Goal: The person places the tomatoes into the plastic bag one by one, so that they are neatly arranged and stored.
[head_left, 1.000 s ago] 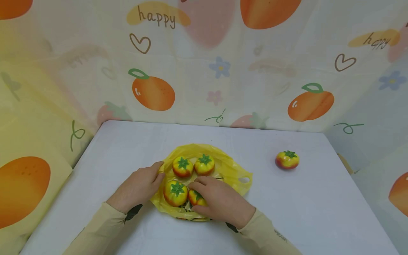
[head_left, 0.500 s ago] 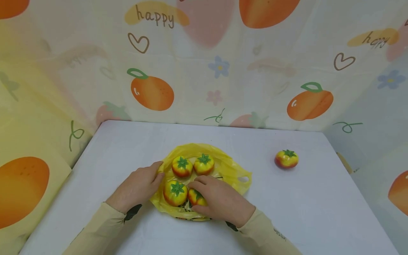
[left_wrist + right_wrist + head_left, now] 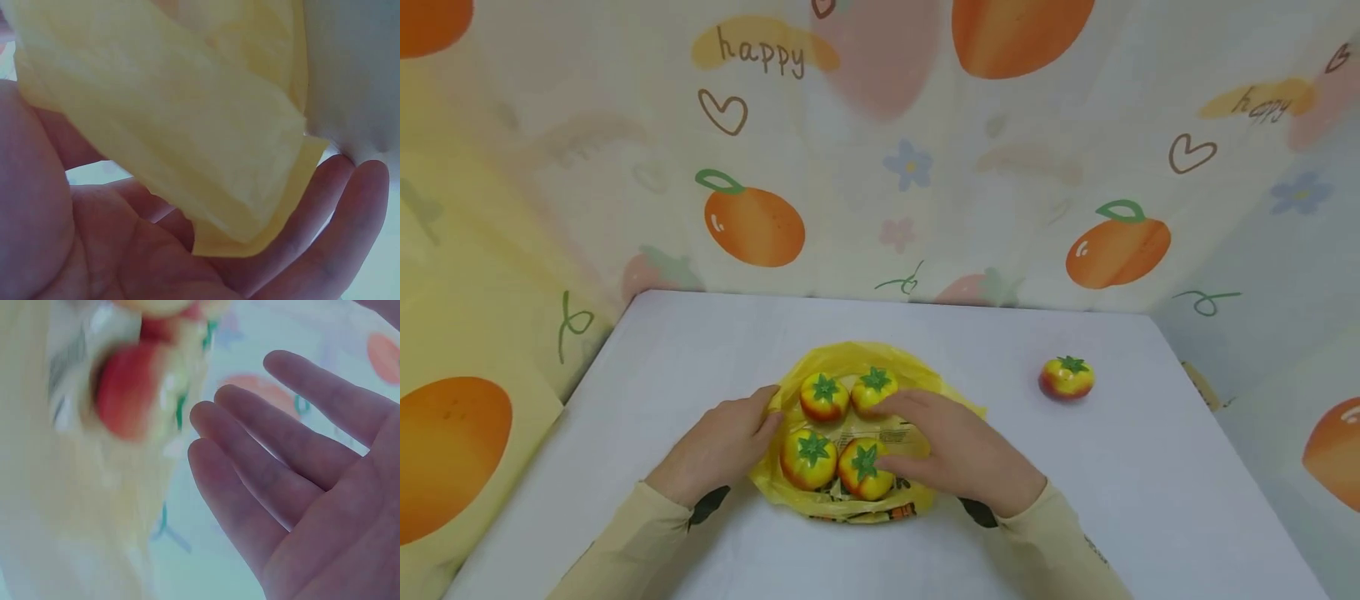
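A yellow plastic bag (image 3: 917, 367) lies spread on the table with its mouth up. Inside sit several yellow-and-red toy tomatoes with green star-shaped tops, among them a front-right tomato (image 3: 867, 469) and a back-left tomato (image 3: 824, 397). My left hand (image 3: 718, 446) holds the bag's left rim between thumb and fingers; the left wrist view shows the yellow film (image 3: 187, 125) there. Over the bag's right side my right hand (image 3: 962, 446) is spread and holds nothing. Its straight fingers (image 3: 256, 456) stand apart from a tomato (image 3: 134, 394) in the right wrist view.
One more toy tomato (image 3: 1067, 379) stands on the white table (image 3: 1120, 467), to the right of the bag. A fruit-printed cloth (image 3: 850, 192) hangs behind the table and along both sides.
My right hand has let go of the front-right tomato, leaving it in the bag, and drawn back up and to the right. My left hand stays on the rim.
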